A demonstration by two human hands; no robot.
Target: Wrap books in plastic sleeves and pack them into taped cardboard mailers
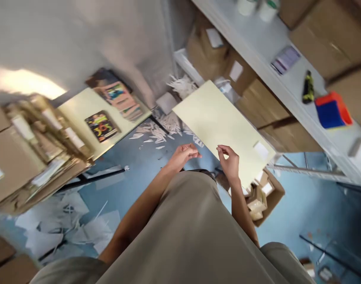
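Both my hands are raised in front of my body, apart from each other. My left hand [184,155] has loosely bent fingers pointing right, with nothing seen in it, above the blue floor. My right hand [228,161] is curled, thumb and forefinger tips brought close together in a ring, with no object visible between them. Behind it is a pale yellow tabletop [210,114], whose near edge is closest to this hand. On that tabletop lies a white paper [261,150]. An open cardboard box [273,193] holding small packages stands beside my right forearm.
A second yellow table [79,106] at left bears a dark booklet [101,125], pinkish printed packs [121,98] and flattened cardboard [50,134]. Paper scraps [159,130] litter the floor. On the right, a grey shelf [257,47] carries a yellow-black cutter [308,87] above brown cartons [263,102].
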